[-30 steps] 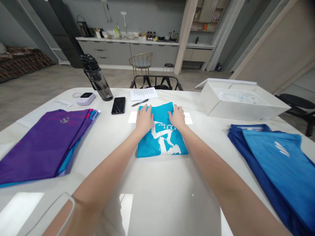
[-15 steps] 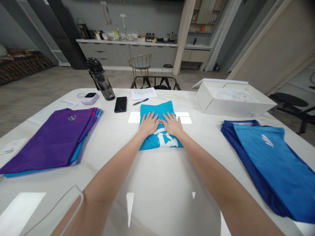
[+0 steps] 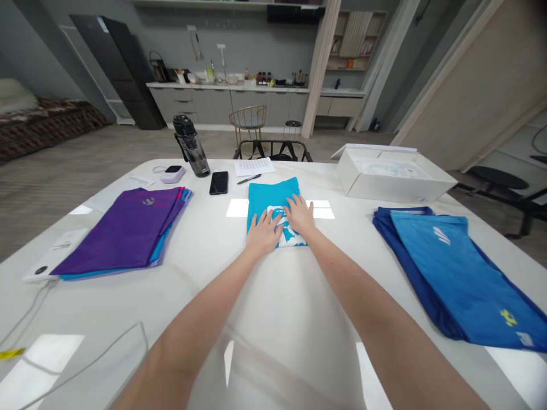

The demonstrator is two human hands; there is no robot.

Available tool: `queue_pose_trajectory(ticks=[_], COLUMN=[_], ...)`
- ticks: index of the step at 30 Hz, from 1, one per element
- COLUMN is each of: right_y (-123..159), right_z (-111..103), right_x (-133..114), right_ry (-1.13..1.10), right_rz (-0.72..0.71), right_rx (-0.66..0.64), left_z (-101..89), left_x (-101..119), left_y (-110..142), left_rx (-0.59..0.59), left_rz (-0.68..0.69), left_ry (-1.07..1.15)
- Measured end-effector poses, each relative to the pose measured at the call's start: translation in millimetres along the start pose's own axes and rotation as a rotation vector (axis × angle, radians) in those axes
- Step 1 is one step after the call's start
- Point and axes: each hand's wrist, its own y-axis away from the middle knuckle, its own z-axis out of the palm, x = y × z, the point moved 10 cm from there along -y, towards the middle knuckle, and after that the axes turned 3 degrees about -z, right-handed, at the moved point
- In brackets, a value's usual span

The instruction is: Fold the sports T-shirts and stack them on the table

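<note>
Both our left hand [image 3: 264, 233] and our right hand [image 3: 301, 217] rest splayed, palms down, on the folded turquoise garment [image 3: 268, 196] mid-frame, atop our glossy white worktop [image 3: 280, 319].

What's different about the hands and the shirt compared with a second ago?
Both hands moved toward the person over the turquoise shirt: the left hand from its far left side to near its close edge, the right hand from its far right edge to about halfway down. Nothing was picked up. The purple shirt, phone and white box stayed put.
</note>
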Motion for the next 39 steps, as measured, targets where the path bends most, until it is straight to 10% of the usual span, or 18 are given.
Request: queue_pose_trajectory(ticks=[11,16,23,29,39], right_y=[122,128,142,140,159], right_z=[-1,-18,-45,-39,-42], right_x=[-4,9,44,39,27], right_ry=[-0.049,-0.051,-0.038,-0.029,0.023], right_rz=[-0.021,0.095,0.463,0.392,0.179], right_rx=[-0.153,-0.052,0.123,0.031,-0.097], left_z=[-1.7,-29.7,-51.8,-28.6,-36.8], left_x=[0,9,-49,-62,-74], left_y=[2,13,70,84,104], left_rx=[-0.03,0.105,0.219,-0.007,-0.056], left_rz=[0.022,0.089,-0.372,-0.41,-0.353], left_ry=[0.064,0.157,0.06,0.232,0.201])
